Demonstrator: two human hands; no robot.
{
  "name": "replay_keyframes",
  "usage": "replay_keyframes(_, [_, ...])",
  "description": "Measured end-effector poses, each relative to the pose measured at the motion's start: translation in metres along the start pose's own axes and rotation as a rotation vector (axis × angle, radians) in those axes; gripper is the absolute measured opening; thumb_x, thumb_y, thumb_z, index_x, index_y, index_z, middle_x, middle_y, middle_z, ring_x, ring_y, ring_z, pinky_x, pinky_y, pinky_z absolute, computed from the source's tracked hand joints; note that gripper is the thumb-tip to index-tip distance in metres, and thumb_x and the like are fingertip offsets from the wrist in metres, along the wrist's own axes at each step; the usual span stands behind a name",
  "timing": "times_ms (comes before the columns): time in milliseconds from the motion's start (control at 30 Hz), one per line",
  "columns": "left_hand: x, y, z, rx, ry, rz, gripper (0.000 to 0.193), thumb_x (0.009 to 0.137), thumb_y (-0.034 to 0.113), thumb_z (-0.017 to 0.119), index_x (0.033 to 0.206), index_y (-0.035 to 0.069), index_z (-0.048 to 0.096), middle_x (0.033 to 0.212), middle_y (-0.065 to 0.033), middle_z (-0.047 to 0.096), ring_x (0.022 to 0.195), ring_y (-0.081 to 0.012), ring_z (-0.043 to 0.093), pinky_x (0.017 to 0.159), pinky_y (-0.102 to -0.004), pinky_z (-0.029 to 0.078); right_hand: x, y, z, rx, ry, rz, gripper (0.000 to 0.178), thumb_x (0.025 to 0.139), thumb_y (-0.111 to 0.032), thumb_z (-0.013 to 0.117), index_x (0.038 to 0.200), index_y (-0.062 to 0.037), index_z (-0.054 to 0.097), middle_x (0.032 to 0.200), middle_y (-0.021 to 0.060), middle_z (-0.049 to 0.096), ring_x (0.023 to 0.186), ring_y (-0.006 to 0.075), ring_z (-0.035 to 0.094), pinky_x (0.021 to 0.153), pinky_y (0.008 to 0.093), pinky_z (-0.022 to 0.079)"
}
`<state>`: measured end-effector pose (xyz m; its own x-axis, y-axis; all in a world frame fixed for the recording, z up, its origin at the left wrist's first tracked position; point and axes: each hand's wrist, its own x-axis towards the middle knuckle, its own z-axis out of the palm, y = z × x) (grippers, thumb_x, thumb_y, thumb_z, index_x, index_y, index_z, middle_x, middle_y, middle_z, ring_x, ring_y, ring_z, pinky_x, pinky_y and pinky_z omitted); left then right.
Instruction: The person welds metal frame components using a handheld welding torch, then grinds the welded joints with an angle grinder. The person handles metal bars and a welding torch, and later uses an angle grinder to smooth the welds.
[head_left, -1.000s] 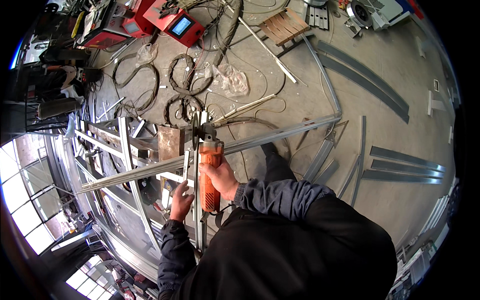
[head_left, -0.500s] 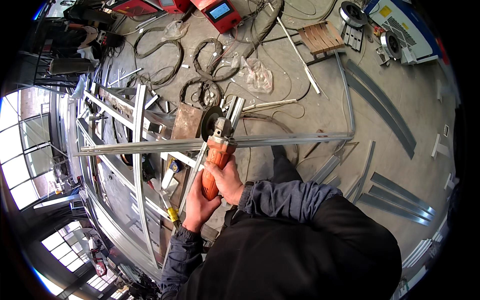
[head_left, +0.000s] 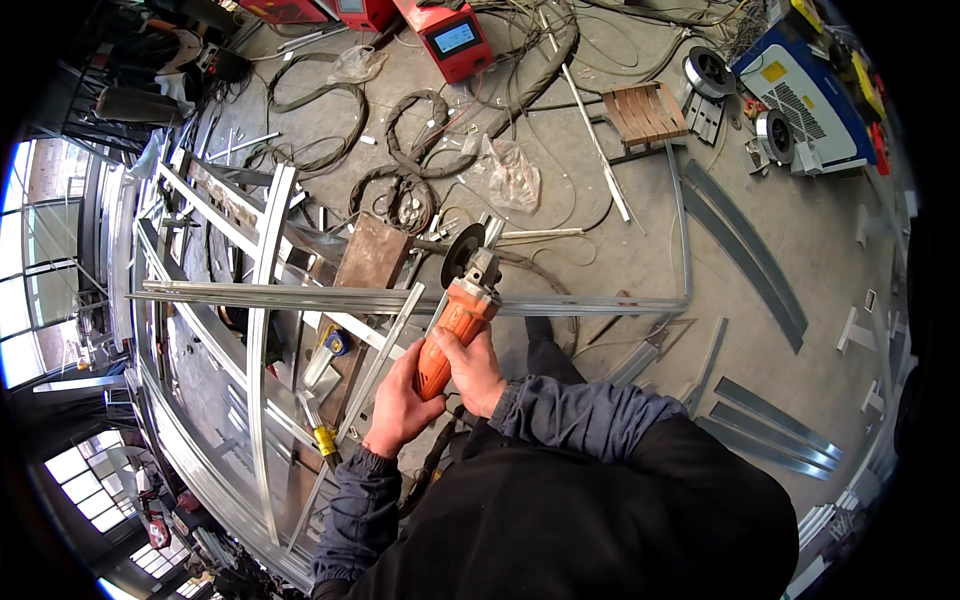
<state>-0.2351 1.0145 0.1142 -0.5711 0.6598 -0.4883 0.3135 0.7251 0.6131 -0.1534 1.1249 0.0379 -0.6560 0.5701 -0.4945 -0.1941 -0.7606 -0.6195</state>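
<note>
Presently, in the head view, the left hand (head_left: 403, 405) and right hand (head_left: 478, 372) are clamping together on an orange grinder (head_left: 458, 333) near centre, its head pointing toward one o'clock. Metal bars (head_left: 235, 294) are extending toward nine o'clock; a red machine (head_left: 455, 45) is standing at twelve.

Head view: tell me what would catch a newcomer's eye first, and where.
The orange angle grinder would probably come first, near the middle of the picture, held in the left hand and right hand, with a dark disc at its far end. Next might be the long silvery metal bars crossing behind it, then the red machine with a lit screen at the top, just left of centre.
</note>
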Motion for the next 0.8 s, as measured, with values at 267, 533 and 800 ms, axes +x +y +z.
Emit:
replay_keyframes(267, [0.017,0.007,-0.003,-0.037,-0.048,0.023,0.093,0.069,0.017,0.08,0.156,0.004,0.05,0.132,-0.0257,0.068,0.126,-0.0429,0.066,0.107,-0.0457,0.053,0.01,-0.013,-0.003,0.037,0.013,0.023,0.066,0.104,-0.019,0.076,0.158,-0.0098,0.04,0.147,0.0042,0.054,0.129,0.0145,0.055,0.113,0.0355,0.046])
replay_keyframes(533, [0.035,0.03,-0.006,-0.112,-0.11,-0.029,0.093,0.071,0.014,0.08,0.157,0.0,0.048,0.134,-0.024,0.069,0.128,-0.0345,0.068,0.11,-0.0405,0.052,0.024,-0.021,-0.001,0.093,0.13,0.047,0.063,0.098,-0.025,0.084,0.143,-0.007,0.043,0.125,0.005,0.062,0.115,0.0152,0.062,0.103,0.0375,0.052])
replay_keyframes(800, [0.037,0.029,-0.004,-0.129,-0.141,-0.017,0.093,0.072,0.012,0.079,0.159,0.002,0.048,0.134,-0.02,0.07,0.126,-0.0288,0.069,0.109,-0.0395,0.052,0.029,0.0,-0.004,0.051,0.175,-0.022,0.065,0.098,-0.028,0.083,0.144,-0.0053,0.042,0.125,0.01,0.065,0.112,0.0179,0.065,0.098,0.0375,0.055])
